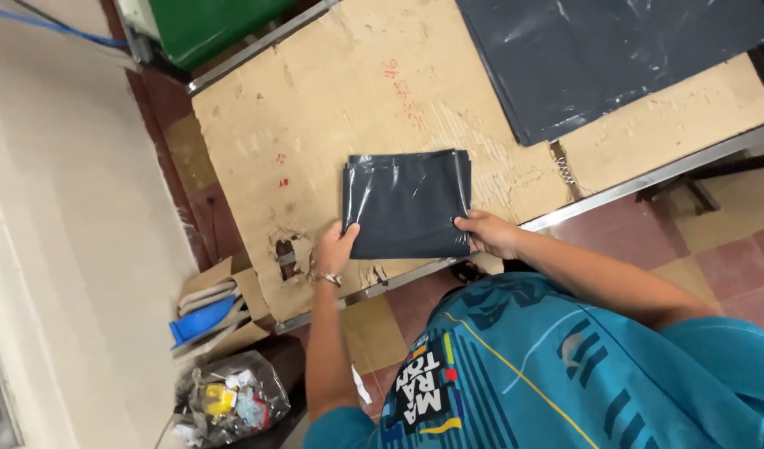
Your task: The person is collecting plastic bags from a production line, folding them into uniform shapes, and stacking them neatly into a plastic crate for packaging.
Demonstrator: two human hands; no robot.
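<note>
Large dark plastic sheet [615, 58] cut off by top edge; green bin [211, 25] likewise; clear waste bag [232, 399] contents indistinct.

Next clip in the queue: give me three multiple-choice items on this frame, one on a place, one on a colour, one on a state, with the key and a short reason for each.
1. Where does the folded plastic bag lie?
A. on the cardboard-covered table
B. on the tiled floor
C. in the cardboard box

2. What colour is the folded bag?
A. green
B. dark grey
C. red

3. How do the hands meet the bag?
A. both lifted clear of it
B. only one touches it
C. left hand and right hand each at a near corner

Key: 1 A, it rests flat on the brown cardboard; 2 B, it matches the large dark sheet farther back; 3 C, fingers of both hands lie on its near edge.
</note>
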